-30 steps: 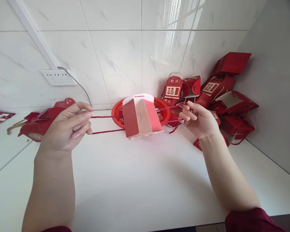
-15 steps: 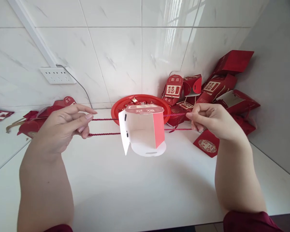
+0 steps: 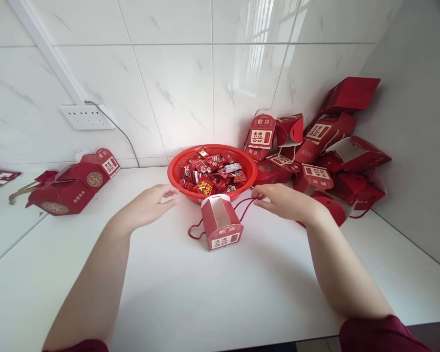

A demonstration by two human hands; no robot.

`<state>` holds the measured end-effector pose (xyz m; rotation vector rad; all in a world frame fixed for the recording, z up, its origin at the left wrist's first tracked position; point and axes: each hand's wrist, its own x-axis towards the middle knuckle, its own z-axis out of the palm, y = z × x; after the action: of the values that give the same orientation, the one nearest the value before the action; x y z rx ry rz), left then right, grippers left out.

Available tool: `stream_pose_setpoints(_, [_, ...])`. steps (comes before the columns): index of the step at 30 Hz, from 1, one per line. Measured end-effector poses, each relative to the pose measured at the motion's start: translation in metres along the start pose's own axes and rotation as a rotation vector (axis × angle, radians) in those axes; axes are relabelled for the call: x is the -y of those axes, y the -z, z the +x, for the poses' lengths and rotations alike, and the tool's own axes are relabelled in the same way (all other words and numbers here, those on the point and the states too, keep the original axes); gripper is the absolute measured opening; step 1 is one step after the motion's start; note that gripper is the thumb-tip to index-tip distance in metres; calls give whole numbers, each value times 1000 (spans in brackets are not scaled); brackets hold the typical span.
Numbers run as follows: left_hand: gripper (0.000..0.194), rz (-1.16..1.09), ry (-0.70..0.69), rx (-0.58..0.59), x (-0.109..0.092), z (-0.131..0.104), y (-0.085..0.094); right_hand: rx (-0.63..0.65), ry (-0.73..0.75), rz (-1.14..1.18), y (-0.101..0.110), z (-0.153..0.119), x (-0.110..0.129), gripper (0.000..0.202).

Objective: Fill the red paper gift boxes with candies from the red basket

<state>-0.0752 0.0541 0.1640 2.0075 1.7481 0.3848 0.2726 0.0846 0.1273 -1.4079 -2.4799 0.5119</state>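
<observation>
A small red gift box (image 3: pixel 222 226) stands on the white table with its top open, its pale inside showing. Dark red cord handles (image 3: pixel 195 231) hang at its sides. To the box's left, my left hand (image 3: pixel 150 205) has its thumb and fingers apart, holding nothing, close to the basket's rim. My right hand (image 3: pixel 278 199) is to the right of the box, its fingertips closed around the right cord loop. Just behind the box is a red plastic basket (image 3: pixel 174 178) filled with wrapped candies (image 3: pixel 209 171).
Several red boxes (image 3: pixel 319 132) are piled against the wall at the right, some open, with cord handles. More red boxes (image 3: pixel 73 183) lie at the left. A socket strip (image 3: pixel 87 117) with a grey cable (image 3: pixel 121 127) is fixed on the tiled wall.
The box has come down from mid-air onto the table and turned its printed side toward me. My left hand has let go of its cords. Both hands moved inward.
</observation>
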Motion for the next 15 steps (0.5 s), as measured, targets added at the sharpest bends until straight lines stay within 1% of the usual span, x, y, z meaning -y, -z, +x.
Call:
stream_pose_setpoints(1, [36,7,-65,-43,-6,0,-6,-60,43,4,-3,1,5,14])
stream_pose_setpoints(2, [34,1,-133,-57,-12,-1,-12,-108,94,7,-5,1,11,15])
stream_pose_setpoints(4, [31,-15,-262,-1,-28,-5,-24,-157,210,19,-9,1,26,19])
stream_pose_setpoints(5, [31,-6,-321,40,-35,-7,-30,-139,281,34,-11,2,33,20])
stream_pose_setpoints(6, [32,17,-372,72,-41,-10,-35,-95,354,57,-14,3,39,22])
stream_pose_setpoints(8, [35,86,-442,98,-49,-13,-43,22,468,95,-18,5,46,25])
stream_pose_setpoints(9, [37,124,-459,97,-50,-14,-46,66,496,100,-19,6,47,26])
stream_pose_setpoints(10, [41,158,-466,90,-51,-15,-47,88,502,93,-20,8,46,28])
stream_pose_setpoints(11, [44,185,-465,81,-50,-15,-47,81,487,80,-20,8,43,29])
stream_pose_setpoints(13, [46,216,-450,55,-46,-14,-45,10,429,56,-16,8,36,29])
stream_pose_setpoints(15, [44,224,-418,34,-43,-13,-41,-72,339,60,-11,7,28,27])
